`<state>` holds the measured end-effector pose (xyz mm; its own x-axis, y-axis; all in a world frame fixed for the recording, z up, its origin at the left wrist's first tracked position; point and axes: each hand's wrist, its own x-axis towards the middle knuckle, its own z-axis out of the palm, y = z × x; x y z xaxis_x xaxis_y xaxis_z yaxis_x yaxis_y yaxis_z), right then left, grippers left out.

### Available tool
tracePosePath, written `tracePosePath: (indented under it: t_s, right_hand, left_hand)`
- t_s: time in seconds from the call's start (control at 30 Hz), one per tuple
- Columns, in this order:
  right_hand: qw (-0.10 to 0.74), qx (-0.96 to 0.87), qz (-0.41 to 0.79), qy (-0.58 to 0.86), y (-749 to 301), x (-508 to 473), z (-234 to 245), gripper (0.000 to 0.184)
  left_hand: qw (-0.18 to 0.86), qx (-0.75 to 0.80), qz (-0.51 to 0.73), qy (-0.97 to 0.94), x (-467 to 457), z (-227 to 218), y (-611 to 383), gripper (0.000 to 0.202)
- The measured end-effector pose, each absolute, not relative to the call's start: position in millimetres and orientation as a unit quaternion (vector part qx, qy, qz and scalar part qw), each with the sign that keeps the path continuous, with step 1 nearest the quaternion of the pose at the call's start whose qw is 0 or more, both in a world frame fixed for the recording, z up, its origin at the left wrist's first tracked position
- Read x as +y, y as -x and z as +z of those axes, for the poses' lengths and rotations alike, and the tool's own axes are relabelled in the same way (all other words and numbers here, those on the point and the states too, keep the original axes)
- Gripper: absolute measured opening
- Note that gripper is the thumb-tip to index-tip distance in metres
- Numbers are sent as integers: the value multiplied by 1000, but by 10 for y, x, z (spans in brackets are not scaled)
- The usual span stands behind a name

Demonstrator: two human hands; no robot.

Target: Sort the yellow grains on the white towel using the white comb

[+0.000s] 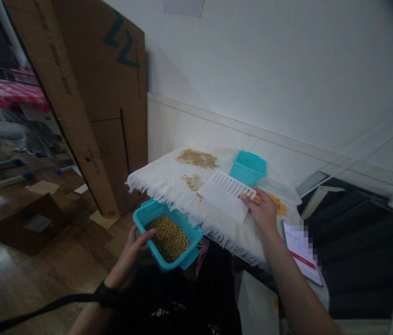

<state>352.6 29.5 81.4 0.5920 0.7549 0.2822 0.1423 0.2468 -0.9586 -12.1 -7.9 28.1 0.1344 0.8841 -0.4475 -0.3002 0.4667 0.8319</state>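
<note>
- 2 hands are busy: the left hand point(131, 253) grips the full blue tub point(192, 263) by its side, and the right hand point(264, 211) pinches the white slotted scraper point(220, 199) by its slotted end.
- The full blue tub is just below the front edge of the white cloth point(157, 173), near its fringe point(182, 211), with lots of beans point(170, 239) in it.
- The scraper is over the cloth, near a small loose patch point(192, 181) of beans. I cannot tell if it lies flat.
- Farther back are a bigger bean patch point(198, 158) and a 2nd blue tub point(247, 174).
- The full tub could tip and spill, because only 1 hand holds it, at 1 side.
- Loose beans could roll to the floor point(72, 260) if the scraper bumps them past the tub.
- The fringe could flick beans away if the cloth gets tugged.
</note>
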Motion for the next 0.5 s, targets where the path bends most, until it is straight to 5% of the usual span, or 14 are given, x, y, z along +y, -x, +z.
tracePosePath:
  t_s: [0.5]
  right_hand:
    - [688, -379, 227, 576, -3500, 216, 824, 59]
  left_hand:
    - [696, 501, 428, -284, -86, 312, 111, 79]
